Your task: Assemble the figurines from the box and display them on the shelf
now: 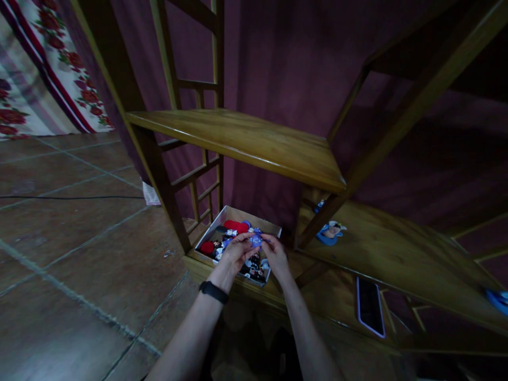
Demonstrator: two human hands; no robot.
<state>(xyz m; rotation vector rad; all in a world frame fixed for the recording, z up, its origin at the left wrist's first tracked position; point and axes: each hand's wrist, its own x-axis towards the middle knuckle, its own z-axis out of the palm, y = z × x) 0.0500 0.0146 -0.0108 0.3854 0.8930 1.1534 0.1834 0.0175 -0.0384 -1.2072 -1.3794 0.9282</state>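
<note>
My left hand (pixel 236 251) and my right hand (pixel 274 252) meet over a shallow white box (pixel 227 209). Between their fingertips they hold a small blue-purple figurine (pixel 256 240), its details too small to make out. The box stands on the low wooden shelf and holds several small figurines in red, blue, black and white. Inside it, a red piece (pixel 236 226) lies towards the back and a red round piece (pixel 207 247) at the left. Part of the contents is hidden beneath my hands. A dark band circles my left wrist.
A wooden shelf board (pixel 238 138) juts out above the box. On the right-hand shelf (pixel 369 243) stands a figurine on a blue base (pixel 328 234). A phone in a purple case (pixel 370 307) lies lower right. A black cable (pixel 71 197) crosses the tiled floor.
</note>
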